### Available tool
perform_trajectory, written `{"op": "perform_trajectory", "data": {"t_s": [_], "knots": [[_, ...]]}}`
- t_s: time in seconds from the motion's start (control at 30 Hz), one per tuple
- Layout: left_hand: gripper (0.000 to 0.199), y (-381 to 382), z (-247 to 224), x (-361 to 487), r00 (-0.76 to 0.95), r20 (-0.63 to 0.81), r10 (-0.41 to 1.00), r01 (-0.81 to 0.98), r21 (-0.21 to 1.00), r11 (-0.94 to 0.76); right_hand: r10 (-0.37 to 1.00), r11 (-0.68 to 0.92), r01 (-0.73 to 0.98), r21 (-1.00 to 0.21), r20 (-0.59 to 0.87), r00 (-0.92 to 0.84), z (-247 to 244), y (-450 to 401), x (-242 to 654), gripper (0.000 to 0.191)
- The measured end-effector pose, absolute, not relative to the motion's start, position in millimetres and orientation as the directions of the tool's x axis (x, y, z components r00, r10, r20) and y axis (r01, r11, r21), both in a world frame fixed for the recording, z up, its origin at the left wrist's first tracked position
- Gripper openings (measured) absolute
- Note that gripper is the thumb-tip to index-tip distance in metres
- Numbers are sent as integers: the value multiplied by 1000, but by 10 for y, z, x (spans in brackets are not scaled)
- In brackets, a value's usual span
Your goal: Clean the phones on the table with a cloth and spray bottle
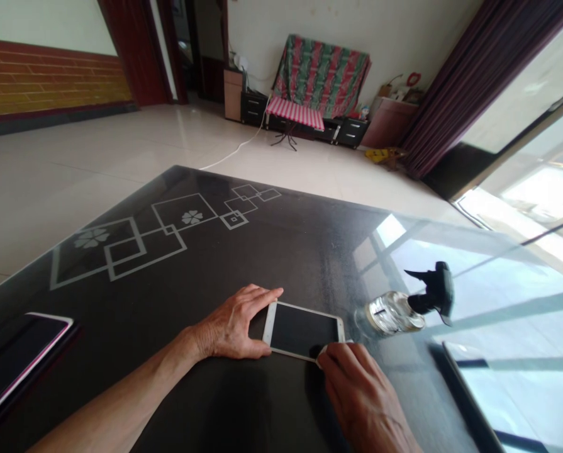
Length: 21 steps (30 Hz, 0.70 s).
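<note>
A white-framed smartphone [304,331] with a dark screen lies flat on the dark glossy table [262,258]. At its left end, my left hand [238,322] rests with thumb and fingers spread around the short edge, touching the corners. My right hand [356,384] is closed at the phone's lower right corner, its fingers bunched together. A bit of something whitish shows at those fingertips, too small to name. Right of the phone, a clear spray bottle [394,313] with a black trigger head stands on the table, appearing tilted in the view.
Another device with a dark screen [19,352] lies at the left edge. A flat, reflective panel with a dark edge [521,390] is at the lower right. Beyond the table are a small striped table [295,113], low black cabinets and a purple curtain [470,69].
</note>
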<state>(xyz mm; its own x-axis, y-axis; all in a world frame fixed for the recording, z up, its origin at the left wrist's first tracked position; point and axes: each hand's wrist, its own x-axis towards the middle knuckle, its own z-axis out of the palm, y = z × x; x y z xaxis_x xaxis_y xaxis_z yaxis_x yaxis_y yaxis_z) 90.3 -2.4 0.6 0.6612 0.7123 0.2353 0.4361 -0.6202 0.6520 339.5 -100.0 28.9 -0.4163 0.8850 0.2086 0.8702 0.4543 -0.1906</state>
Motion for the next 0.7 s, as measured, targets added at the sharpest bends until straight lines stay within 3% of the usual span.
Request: {"op": "perform_trajectory", "data": {"t_s": [0.4,0.7], "knots": [[98,-3,-11,895,669,248,701,415,658,-629,908,419,860,-290,119,-402,302,-906,3112,15],[101,3,-13,882,674,241,698,415,659,-628,901,429,855,-291,196,-386,262,-995,3538,18]]}}
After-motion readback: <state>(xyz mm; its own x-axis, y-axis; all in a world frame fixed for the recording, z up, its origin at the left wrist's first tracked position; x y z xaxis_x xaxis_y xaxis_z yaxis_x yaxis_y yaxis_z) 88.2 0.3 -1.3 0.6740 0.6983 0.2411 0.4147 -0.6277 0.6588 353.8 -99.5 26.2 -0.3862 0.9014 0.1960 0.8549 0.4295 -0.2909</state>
